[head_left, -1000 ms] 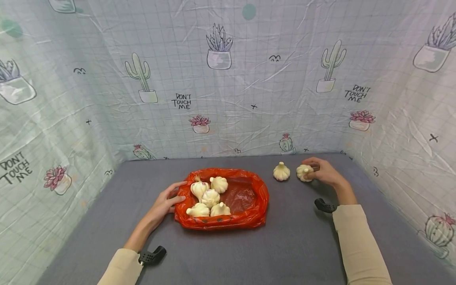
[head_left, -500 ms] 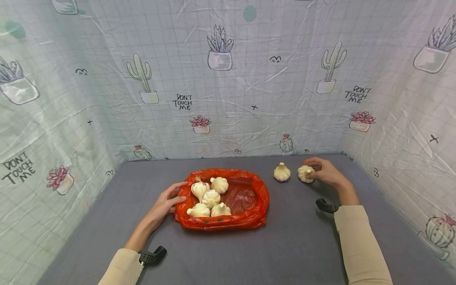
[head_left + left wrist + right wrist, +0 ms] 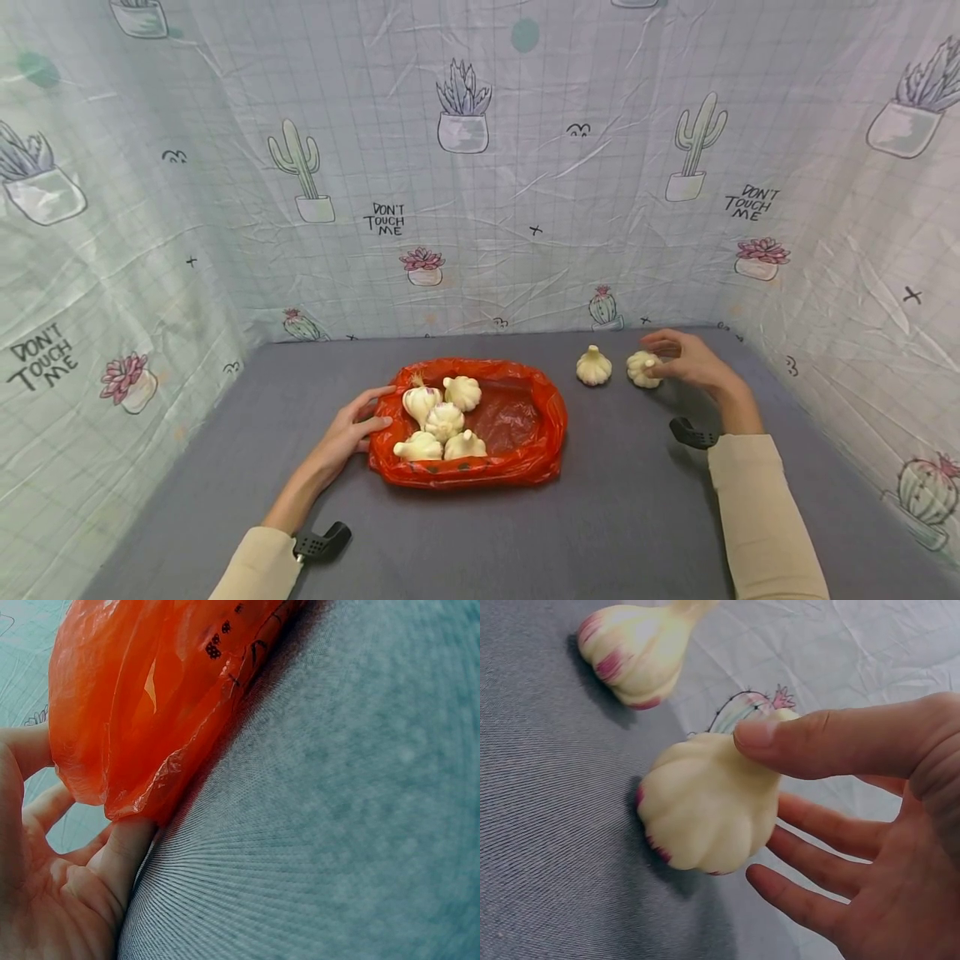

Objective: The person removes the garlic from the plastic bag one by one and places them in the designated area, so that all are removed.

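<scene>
A red plastic bag [image 3: 465, 479], its rim rolled down, stands on the grey table with several garlic bulbs [image 3: 444, 422] grouped in its left half. My left hand [image 3: 347, 431] rests against the bag's left end, fingers spread; the left wrist view shows fingertips touching the red plastic [image 3: 150, 697]. To the right, one garlic bulb [image 3: 643, 369] sits on the table beside my right hand [image 3: 693, 364]. In the right wrist view the thumb [image 3: 840, 742] overlaps this bulb's neck, while the other fingers extend loosely behind it. Whether the thumb touches it I cannot tell.
Another garlic bulb [image 3: 593, 366] stands upright on the table between the bag and my right hand. Patterned cloth walls [image 3: 480, 183] enclose the table's back and sides.
My right hand has shifted slightly right, its fingers drawing a little away from the bulb, which stays on the table. The left hand and bag remain in place.
</scene>
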Demonstrator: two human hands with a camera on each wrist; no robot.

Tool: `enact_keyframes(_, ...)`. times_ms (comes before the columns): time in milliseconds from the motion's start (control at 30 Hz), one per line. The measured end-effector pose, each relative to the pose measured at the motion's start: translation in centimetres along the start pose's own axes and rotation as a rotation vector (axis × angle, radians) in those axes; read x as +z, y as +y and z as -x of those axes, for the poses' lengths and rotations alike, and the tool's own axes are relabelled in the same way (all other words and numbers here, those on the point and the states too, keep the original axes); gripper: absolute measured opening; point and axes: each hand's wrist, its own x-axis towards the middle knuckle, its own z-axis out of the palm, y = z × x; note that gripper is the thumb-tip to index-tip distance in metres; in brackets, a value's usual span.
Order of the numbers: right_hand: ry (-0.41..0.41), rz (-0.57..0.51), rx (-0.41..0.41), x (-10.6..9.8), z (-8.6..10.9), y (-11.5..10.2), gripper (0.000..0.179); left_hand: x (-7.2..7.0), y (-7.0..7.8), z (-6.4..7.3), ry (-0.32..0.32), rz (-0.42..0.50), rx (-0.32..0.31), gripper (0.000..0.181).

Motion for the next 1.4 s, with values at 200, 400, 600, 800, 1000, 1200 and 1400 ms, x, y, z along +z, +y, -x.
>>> enact_keyframes(200,-0.009,0.016,0.007,-0.4,0.3,-1.2,0.066,-0.1,-0.1,0.0,0.000,0.003,0.001,0.059)
enact_keyframes(400,0.016,0.032,-0.033,-0.8,0.6,-2.2,0.061,-0.1,0.0,0.0,0.013,0.004,-0.015,0.057)
enact_keyframes(600,0.061,0.031,-0.077,-1.0,1.0,-3.3,0.057,0.0,0.1,0.0,0.019,0.010,-0.024,0.057)
enact_keyframes(800,0.087,0.019,-0.100,-1.2,1.5,-4.5,0.056,0.0,0.0,0.0,-0.003,0.008,-0.012,0.060)
enact_keyframes(1000,0.088,0.003,-0.149,-1.2,1.7,-6.0,0.057,-0.1,0.0,0.0,0.002,0.005,-0.012,0.060)
enact_keyframes(1200,0.086,-0.020,-0.199,-1.1,2.2,-7.7,0.054,0.0,0.1,0.0,0.000,0.004,-0.012,0.059)
enact_keyframes(1400,0.054,-0.047,-0.255,-0.5,2.3,-9.3,0.050,0.1,0.0,0.1,0.001,0.004,-0.022,0.059)
